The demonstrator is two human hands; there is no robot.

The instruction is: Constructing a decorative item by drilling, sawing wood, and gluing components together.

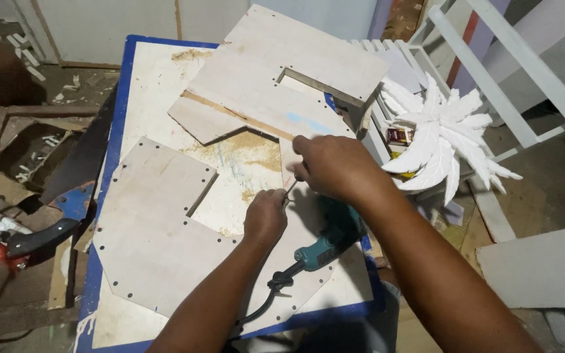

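Observation:
My left hand is closed around the front of a teal electric drill that lies on a pale plywood panel. Just above it, my right hand pinches a thin metal bit between its fingers at the drill's nose. The drill's black cord trails toward me over the panel's near edge. Small holes run along the panel's edges, and a notch is cut into it. A second notched panel lies at the far end of the table.
The panels rest on a blue-edged worktable dusted with sawdust. A white carved leaf ornament and white slatted frames stand to the right. A small box sits beside the ornament. Left are a handsaw, scrap wood and another tool.

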